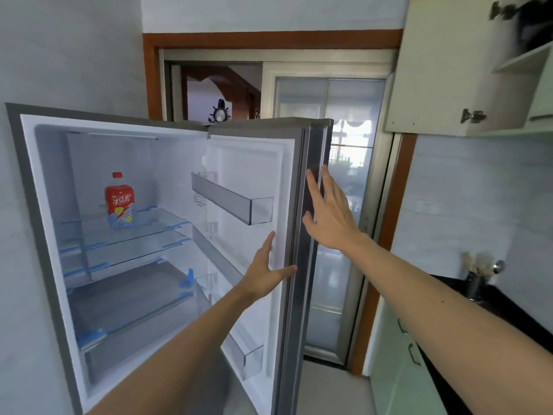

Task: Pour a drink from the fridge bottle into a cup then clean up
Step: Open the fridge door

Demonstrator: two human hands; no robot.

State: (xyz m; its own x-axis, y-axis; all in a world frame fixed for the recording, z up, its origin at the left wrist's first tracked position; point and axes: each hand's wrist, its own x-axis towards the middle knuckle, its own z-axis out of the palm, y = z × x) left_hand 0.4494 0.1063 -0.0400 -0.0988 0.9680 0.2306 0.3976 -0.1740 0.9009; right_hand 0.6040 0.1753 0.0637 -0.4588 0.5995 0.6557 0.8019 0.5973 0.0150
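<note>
Silver fridge (27,205) stands open, w/ its door (254,175) swung out to the right, white inner liner facing the camera.

Task item: red-capped plastic drink bottle w/ red & yellow label (119,202) stands upright on the top clear glass shelf w/ blue clips (155,223), towards that shelf's left rear corner. Nothing touches it & it's well apart from both hands.

Left hand (266,274): fingers straight, laid flat on the door's white liner nr its free edge, thumb spread out towards the grey edge strip. Released, grasping nothing.

Right hand (329,214): higher up, on the far side of that same edge, fingers straight & spread, fingertips against the grey edge strip. Also released, nothing held; can't tell if the palm touches the door.

The door's free edge runs between the two hands.

Clear door bin w/ grey front (233,202) sits in the upper part of the door. Behind the door is a frosted sliding glass panel (329,295) in a brown wood frame. At right, a black countertop (508,307) carries a metal utensil holder (477,283) nr its back edge, under a cream wall cabinet (434,70) w/ its door open.
</note>
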